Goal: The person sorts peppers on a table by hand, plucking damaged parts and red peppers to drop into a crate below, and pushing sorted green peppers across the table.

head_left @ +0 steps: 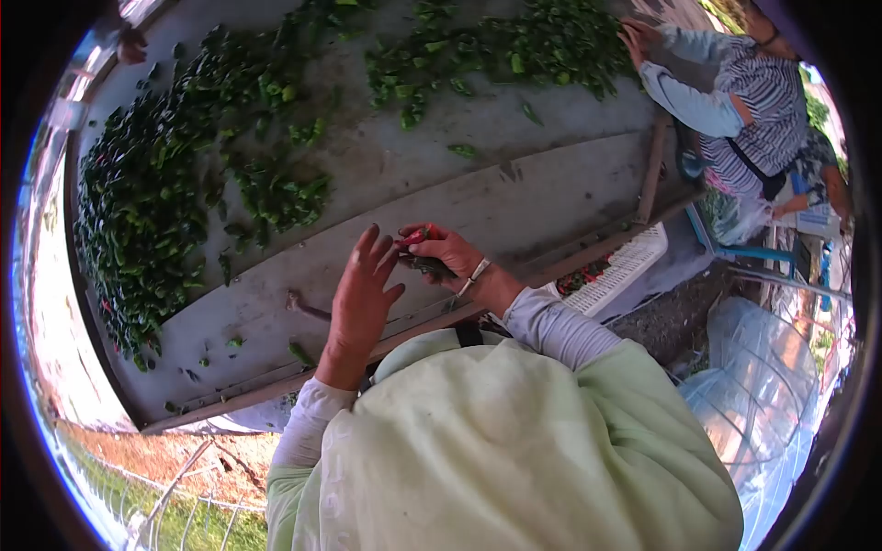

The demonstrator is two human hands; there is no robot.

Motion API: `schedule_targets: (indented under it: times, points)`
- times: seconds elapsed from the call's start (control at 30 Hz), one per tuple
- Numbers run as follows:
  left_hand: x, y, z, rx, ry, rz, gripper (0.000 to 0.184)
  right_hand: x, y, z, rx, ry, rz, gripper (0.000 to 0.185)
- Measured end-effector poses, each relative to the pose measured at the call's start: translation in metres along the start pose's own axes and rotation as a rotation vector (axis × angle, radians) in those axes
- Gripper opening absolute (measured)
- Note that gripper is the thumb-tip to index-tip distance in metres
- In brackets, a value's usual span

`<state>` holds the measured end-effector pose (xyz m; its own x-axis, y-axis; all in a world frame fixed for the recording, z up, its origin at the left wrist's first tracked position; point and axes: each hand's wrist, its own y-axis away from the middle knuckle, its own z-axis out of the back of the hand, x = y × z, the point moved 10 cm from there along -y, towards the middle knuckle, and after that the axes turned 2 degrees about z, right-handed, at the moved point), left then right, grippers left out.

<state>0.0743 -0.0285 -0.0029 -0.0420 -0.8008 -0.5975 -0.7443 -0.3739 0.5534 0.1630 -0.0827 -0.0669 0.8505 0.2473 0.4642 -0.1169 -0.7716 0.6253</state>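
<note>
My right hand (457, 254) is closed around a red pepper (418, 236), held between thumb and fingers above the near edge of the table. A dark, greenish thing (428, 266), perhaps another pepper, shows under that hand's thumb. Just left of it, my left hand (356, 296) is raised with its fingers apart, close to the red pepper and holding nothing I can see. Beyond both hands, green peppers (175, 165) lie in a large heap on the table's left side. A few loose ones (462, 151) are scattered across the grey surface.
The grey table (386, 207) has a raised wooden rim (657, 170). Another pepper pile (496, 50) lies at the back, where a co-worker (753, 110) in stripes reaches in. A white crate (620, 273) with red peppers sits below the near edge. Another hand (131, 46) shows at upper left.
</note>
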Motion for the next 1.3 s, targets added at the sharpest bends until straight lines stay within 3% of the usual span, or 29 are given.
schedule_targets:
  times: [0.03, 0.1, 0.2, 0.33, 0.4, 0.47, 0.5, 0.57, 0.6, 0.63, 0.67, 0.73, 0.77, 0.83, 0.9, 0.93, 1.1, 1.17, 1.3]
  points:
    - [0.000, -0.001, -0.008, 0.078, -0.016, 0.025, 0.067, 0.009, 0.015, 0.027, -0.084, -0.027, 0.051, 0.033]
    - [0.007, -0.004, -0.011, 0.106, 0.036, 0.057, 0.060, 0.013, 0.043, 0.035, 0.174, -0.279, 0.030, 0.034]
    - [0.015, -0.005, 0.004, 0.115, 0.014, 0.115, 0.055, 0.025, 0.104, 0.095, 0.142, -0.447, 0.165, 0.035]
    - [0.016, -0.007, 0.048, -0.014, -0.034, 0.144, 0.051, 0.028, 0.188, 0.215, -0.045, -0.623, 0.427, 0.031]
    - [0.012, -0.010, 0.054, -0.028, -0.059, 0.141, 0.049, 0.025, 0.224, 0.288, -0.288, -0.672, 0.516, 0.029]
    - [0.005, -0.005, 0.059, -0.023, -0.057, 0.110, 0.046, 0.034, 0.268, 0.352, -0.699, -0.415, 0.635, 0.027]
    - [0.000, -0.006, 0.059, -0.010, -0.047, 0.079, 0.044, 0.023, 0.274, 0.409, -0.696, -0.349, 0.559, 0.029]
    - [-0.015, -0.001, 0.059, -0.109, -0.091, 0.035, 0.040, 0.062, 0.324, 0.387, -1.479, 0.173, 0.302, 0.046]
    - [-0.025, 0.004, 0.059, -0.164, -0.148, -0.006, 0.039, 0.068, 0.319, 0.448, -1.340, 0.355, 0.551, 0.057]
    - [-0.035, 0.005, 0.061, -0.209, -0.197, -0.039, 0.038, 0.079, 0.322, 0.490, -1.348, 0.655, 0.612, 0.062]
    - [-0.048, 0.006, 0.068, -0.251, -0.198, -0.086, 0.038, 0.071, 0.314, 0.469, -1.357, 0.288, 0.536, 0.065]
    - [-0.075, 0.005, 0.095, -0.439, -0.519, -0.195, 0.036, 0.069, 0.283, 0.436, -1.200, 0.085, 0.445, 0.069]
    - [-0.082, -0.005, 0.115, -0.459, -0.514, -0.214, 0.036, 0.067, 0.268, 0.443, -1.149, 0.092, 0.458, 0.064]
    - [-0.130, -0.010, 0.146, -0.627, -0.840, -0.530, 0.036, 0.072, 0.244, 0.394, -1.083, 0.034, 0.449, 0.054]
    - [-0.173, -0.007, 0.150, -0.893, -1.107, -0.507, 0.039, 0.069, 0.220, 0.372, -1.019, 0.123, 0.479, 0.049]
    - [-0.191, -0.011, 0.146, -0.921, -1.240, -0.543, 0.041, 0.071, 0.212, 0.359, -0.971, 0.204, 0.511, 0.044]
    - [-0.236, -0.060, 0.162, -0.902, -1.565, -0.525, 0.043, 0.067, 0.219, 0.319, -1.069, 0.214, 0.507, 0.039]
    - [-0.234, -0.083, 0.168, -0.814, -1.662, -0.409, 0.041, 0.063, 0.213, 0.300, -0.943, 0.241, 0.441, 0.040]
    - [-0.231, -0.098, 0.177, -0.679, -1.822, -0.423, 0.036, 0.055, 0.203, 0.270, -0.935, 0.236, 0.456, 0.033]
